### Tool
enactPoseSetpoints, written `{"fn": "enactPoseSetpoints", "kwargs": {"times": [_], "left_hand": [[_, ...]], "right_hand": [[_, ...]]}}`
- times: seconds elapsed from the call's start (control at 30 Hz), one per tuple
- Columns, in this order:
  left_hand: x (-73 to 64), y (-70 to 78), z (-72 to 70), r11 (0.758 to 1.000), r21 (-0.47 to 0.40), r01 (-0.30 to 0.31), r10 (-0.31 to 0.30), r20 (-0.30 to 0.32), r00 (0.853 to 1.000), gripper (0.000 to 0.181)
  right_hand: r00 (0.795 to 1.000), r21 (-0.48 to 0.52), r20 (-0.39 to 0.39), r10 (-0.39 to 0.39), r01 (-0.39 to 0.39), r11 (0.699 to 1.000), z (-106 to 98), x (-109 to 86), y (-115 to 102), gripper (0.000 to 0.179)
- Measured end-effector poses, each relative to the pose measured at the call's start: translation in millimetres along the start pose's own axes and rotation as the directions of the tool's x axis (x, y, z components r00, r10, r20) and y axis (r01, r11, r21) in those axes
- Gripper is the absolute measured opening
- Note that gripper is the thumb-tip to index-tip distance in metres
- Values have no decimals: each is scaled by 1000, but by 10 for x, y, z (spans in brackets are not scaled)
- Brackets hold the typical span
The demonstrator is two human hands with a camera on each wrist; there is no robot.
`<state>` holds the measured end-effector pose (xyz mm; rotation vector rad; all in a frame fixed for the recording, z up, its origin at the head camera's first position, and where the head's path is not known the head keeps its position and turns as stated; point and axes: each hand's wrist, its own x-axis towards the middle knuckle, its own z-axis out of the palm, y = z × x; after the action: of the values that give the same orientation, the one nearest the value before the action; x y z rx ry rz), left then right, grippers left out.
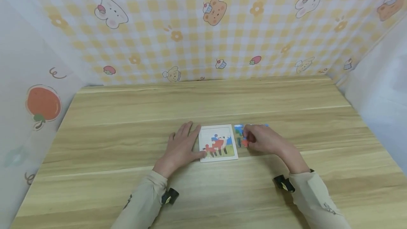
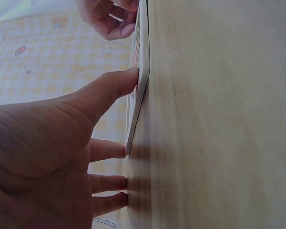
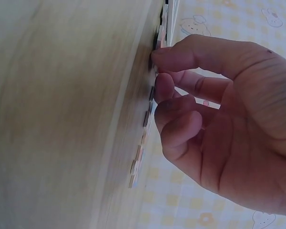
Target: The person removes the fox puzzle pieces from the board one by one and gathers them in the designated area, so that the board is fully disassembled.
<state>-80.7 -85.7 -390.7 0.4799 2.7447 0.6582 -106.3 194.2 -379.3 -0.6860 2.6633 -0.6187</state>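
A square puzzle board [image 1: 234, 151] with a pale border lies mid-table, partly filled with pieces showing a red and white animal. At its left side my left hand [image 1: 182, 147] rests with fingers spread. The thumb [image 2: 119, 83] presses the board's lower left edge, and the index finger touches near the upper left corner. My right hand [image 1: 262, 139] is over loose puzzle pieces [image 1: 238, 129] right of the board. Its thumb and curled fingers pinch a puzzle piece [image 1: 245, 143] low at the table. In the right wrist view the fingertips mostly hide that piece.
More loose pieces [image 3: 139, 152] lie flat in a row under and beyond the right hand. Wood-grain table [image 1: 127, 116] surrounds the board. A yellow checked cloth [image 1: 190, 27] hangs behind the table's far edge, and white cloth [image 1: 378, 77] hangs at the sides.
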Motion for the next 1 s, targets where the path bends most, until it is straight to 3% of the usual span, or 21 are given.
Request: {"fn": "enactPoseSetpoints", "kwargs": {"times": [0.6, 0.8, 1.0], "left_hand": [[5, 16, 2, 1000, -1, 0, 0, 1, 1000, 88], [15, 28, 6, 1000, 0, 8, -8, 4, 1000, 88], [9, -1, 12, 1000, -7, 10, -10, 4, 1000, 88]], "right_hand": [[997, 1, -76, -25, 25, 1000, -14, -55, -37, 18], [991, 16, -103, -86, 88, 996, -24, -29, -181, 14], [992, -16, -87, -92, 91, 996, 22, 78, -415, 12]]}}
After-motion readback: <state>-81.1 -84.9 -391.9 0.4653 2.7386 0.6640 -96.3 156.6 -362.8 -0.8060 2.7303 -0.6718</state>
